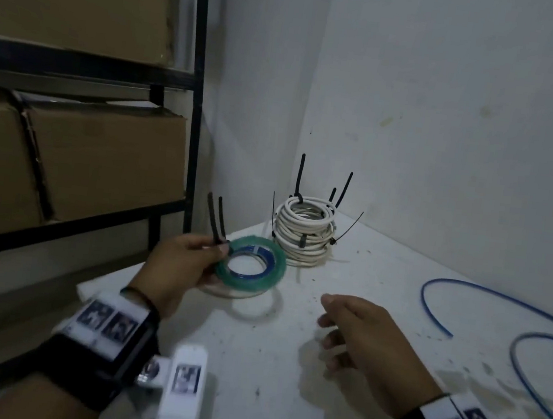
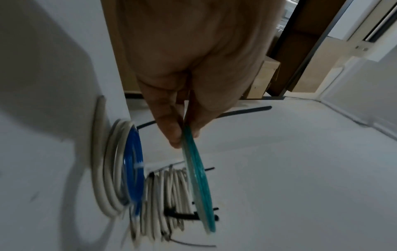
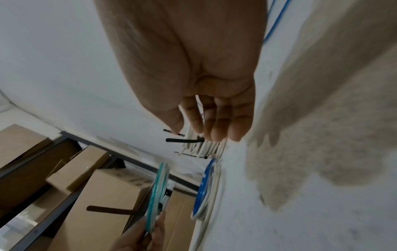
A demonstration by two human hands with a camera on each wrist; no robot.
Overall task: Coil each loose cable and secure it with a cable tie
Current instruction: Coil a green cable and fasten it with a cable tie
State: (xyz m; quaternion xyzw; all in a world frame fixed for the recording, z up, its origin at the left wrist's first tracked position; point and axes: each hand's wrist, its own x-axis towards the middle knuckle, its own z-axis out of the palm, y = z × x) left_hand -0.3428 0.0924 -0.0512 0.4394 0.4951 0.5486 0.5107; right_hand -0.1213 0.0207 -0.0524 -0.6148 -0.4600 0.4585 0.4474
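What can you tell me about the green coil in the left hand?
The green coil is a flat ring of thin, glossy teal-green cable wound in several turns, with an open middle. A black cable tie is cinched round it at the grip, its tails sticking up. The left hand pinches it at that edge between thumb and fingers, holding it up off the table, tilted. Only that hand and the tie touch it; a blue coil lies below.
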